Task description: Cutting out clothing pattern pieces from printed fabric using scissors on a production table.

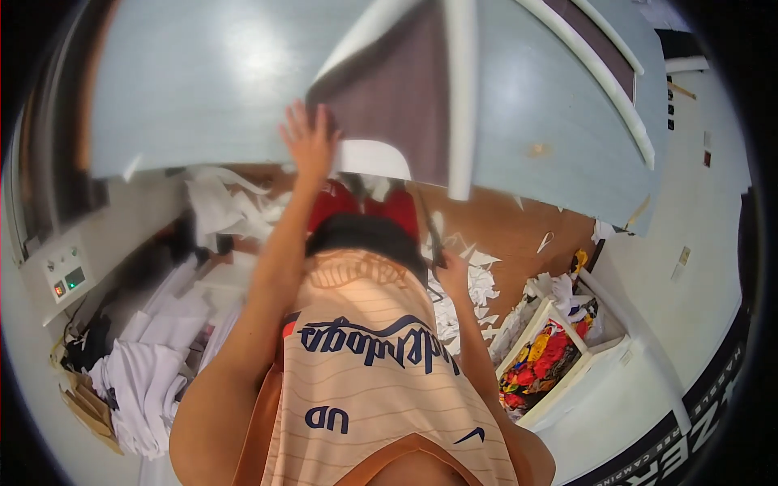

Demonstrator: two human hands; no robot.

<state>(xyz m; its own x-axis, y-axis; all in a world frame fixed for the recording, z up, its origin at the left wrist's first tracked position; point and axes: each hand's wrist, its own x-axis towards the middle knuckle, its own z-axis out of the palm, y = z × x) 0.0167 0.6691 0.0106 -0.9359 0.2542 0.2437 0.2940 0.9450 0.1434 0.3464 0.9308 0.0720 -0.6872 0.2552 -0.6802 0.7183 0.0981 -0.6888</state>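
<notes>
My left hand [310,146] lies flat with fingers apart at the left edge of a dark brownish sheet [397,93] with white margins. The sheet rests on a pale blue-grey table [203,89], and its white lower end [373,158] hangs over the near edge towards my body. Lower down, beside my right hip, my right hand [452,274] is closed around a dark slim tool [435,237]. Its kind is too blurred to make out. The tool points up towards the table's near edge, apart from the sheet.
Another white-edged dark sheet [596,61] lies on the table's right. White paper scraps [478,283] litter the brown floor [494,223]. At right stands a white-framed bin [559,364] of colourful cloth; at left are a white fabric pile [142,389] and a control panel [66,271].
</notes>
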